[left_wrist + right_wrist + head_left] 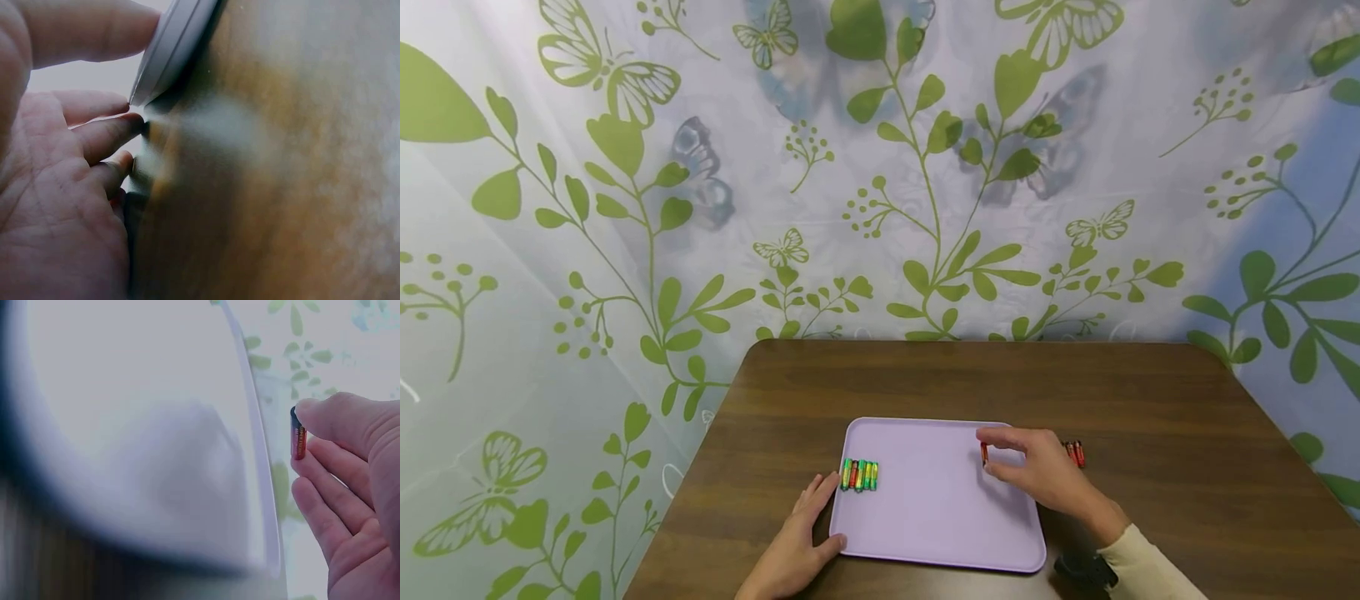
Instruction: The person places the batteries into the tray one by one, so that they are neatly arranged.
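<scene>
A red and black battery (299, 434) is pinched between the thumb and fingertips of my right hand (1043, 468), held over the right side of a lilac tray (940, 508). My left hand (797, 533) rests at the tray's left edge, its thumb at the near corner and its fingers along the side; in the left wrist view the tray rim (169, 56) meets the thumb and fingertips. Close to those fingers, a row of several green, yellow and red batteries (860, 475) lies side by side inside the tray's left edge.
More red batteries (1075, 453) lie on the brown wooden table (805, 375) to the right of the tray, partly behind my right hand. A black object (1086, 570) sits by the right sleeve. A leaf-and-butterfly patterned curtain (880, 183) hangs behind the table.
</scene>
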{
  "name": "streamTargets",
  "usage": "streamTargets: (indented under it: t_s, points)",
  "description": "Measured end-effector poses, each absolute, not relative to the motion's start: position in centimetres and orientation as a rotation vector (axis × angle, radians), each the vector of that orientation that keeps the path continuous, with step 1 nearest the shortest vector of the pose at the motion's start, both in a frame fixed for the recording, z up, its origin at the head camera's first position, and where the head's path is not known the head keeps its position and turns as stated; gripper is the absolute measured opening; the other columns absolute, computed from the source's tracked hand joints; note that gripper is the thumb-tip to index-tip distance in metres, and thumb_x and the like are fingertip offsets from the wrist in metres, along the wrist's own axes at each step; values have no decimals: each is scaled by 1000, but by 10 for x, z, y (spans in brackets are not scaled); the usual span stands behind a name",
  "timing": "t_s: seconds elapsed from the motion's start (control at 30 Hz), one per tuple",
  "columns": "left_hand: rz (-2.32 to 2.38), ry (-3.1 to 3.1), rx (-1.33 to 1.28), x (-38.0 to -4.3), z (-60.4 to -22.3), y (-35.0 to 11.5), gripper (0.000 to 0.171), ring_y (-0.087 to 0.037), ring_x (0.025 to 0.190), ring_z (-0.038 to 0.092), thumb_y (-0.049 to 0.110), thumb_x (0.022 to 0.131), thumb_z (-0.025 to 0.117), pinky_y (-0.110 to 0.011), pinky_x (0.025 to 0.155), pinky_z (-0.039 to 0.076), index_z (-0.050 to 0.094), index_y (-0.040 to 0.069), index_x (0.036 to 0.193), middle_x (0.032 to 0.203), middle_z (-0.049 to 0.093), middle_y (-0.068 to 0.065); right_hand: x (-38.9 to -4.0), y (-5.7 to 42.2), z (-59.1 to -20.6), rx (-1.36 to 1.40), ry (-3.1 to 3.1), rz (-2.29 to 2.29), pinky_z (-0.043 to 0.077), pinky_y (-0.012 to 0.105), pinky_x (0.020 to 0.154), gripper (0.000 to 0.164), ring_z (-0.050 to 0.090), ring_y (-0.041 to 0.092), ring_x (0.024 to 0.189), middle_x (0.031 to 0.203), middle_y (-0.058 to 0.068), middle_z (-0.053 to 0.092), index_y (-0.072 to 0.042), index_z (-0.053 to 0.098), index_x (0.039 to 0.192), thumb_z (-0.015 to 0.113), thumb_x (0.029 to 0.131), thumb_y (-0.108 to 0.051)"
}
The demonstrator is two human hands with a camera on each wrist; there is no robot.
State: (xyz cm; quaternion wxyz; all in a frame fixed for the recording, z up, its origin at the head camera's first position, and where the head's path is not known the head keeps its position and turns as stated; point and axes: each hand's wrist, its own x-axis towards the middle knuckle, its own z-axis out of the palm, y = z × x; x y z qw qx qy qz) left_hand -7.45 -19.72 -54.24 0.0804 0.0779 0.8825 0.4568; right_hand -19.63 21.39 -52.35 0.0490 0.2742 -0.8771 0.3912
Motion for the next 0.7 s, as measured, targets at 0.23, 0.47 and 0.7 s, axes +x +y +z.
streamTargets:
  t_s: [0.23, 0.47, 0.7]
  points:
    - [1362, 2643, 248, -77, -542, -197, 88, -55, 166, 15, 13, 94, 82, -85, 122, 19, 39, 14, 171, 175, 40, -17, -199, 171, -527, 937, -2594, 1261, 64, 42, 98, 43, 81, 22, 110, 126, -2, 82, -9, 81, 128, 91, 86, -9]
    - [1371, 2642, 251, -76, -540, -196, 88, -55, 166, 15, 12, 93, 83, -85, 122, 18, 40, 15, 170, 175, 40, -17, -196, 139, -528, 996, -2567, 1315, 64, 42, 98, 42, 81, 23, 111, 126, 0, 82, -7, 81, 128, 89, 88, -9]
    - [1367, 2643, 233, -74, -541, -196, 88, -55, 166, 16, 12, 93, 83, -84, 123, 19, 41, 15, 170, 175, 40, -18, -189, 109, -534, 1040, -2584, 1380, 63, 40, 99, 42, 81, 26, 111, 126, 1, 82, -6, 80, 129, 88, 88, -6]
